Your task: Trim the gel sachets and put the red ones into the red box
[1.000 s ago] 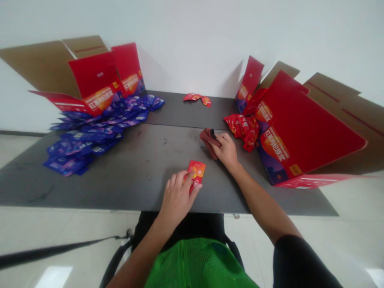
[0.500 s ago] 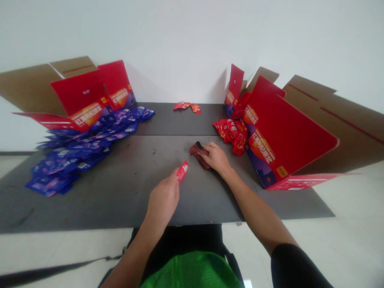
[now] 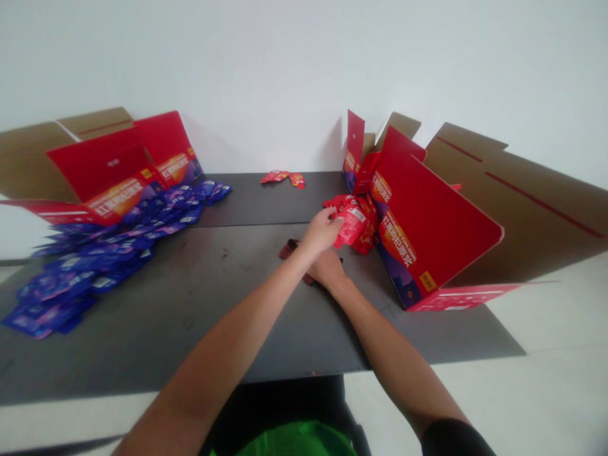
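My left hand (image 3: 322,231) reaches across the dark grey table (image 3: 190,316) and pinches a red sachet (image 3: 352,225) by its edge, just above and touching distance from a heap of red sachets (image 3: 365,234). Lower down, my right hand (image 3: 327,269) lies on a dark red cloth (image 3: 292,250), with its fingers hidden under my left wrist. A black item showed on the cloth earlier, and it is hidden now. Far left, a spilled mass of blue-purple sachets (image 3: 95,269) covers that end of the table.
Open red-printed cardboard cartons stand at the left (image 3: 109,164) and the right (image 3: 439,221) of the table. A few red sachets (image 3: 282,178) lie at the far end against the white wall (image 3: 285,76). The near table edge runs just below my arms.
My left hand has moved up and right from the table's front with the red sachet, now over the red heap. My right hand stays on the cloth. The whole view has shifted.
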### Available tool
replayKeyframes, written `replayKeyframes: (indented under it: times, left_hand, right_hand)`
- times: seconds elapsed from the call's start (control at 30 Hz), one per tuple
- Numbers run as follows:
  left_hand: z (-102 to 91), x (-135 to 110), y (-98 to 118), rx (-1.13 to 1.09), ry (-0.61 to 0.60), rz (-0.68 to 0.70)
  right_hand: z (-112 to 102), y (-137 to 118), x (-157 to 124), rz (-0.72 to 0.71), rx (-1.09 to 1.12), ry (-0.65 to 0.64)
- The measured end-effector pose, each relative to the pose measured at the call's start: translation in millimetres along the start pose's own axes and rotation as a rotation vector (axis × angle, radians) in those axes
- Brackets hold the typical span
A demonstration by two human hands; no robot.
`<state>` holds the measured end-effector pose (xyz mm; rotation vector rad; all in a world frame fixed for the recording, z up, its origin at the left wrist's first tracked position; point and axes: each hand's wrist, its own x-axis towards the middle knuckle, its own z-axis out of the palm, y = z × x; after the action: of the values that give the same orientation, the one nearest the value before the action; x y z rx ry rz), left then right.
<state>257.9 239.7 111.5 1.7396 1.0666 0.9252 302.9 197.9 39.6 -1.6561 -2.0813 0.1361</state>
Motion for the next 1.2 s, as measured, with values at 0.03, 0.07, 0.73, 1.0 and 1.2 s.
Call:
replayKeyframes:
  times: [0.03,0.07,0.73,1.0,1.2]
  left_hand:
    - [11.9,11,2,0.038,-0.001,0.021]
    - [22.3,20,3,0.078,-0.001,0.040]
    - [74.1,22,-7,0.561,-0.121,0.361]
    - [15.8,42,-23,0.619,0.110,0.475]
    - [-60.6,91,-79,0.849,0.294,0.254]
  right_hand:
    - [-2,0,-1,-0.019,0.035,-0.013]
    - [-3,1,-3,-0.047,0.076,-0.020]
    - [3,1,4,-0.051,0.051,-0.132]
    - [-15,-13,-4,0.000,-0.010,-0.148]
    - [-17,-18,-6,-0.008,-0.020,-0.107]
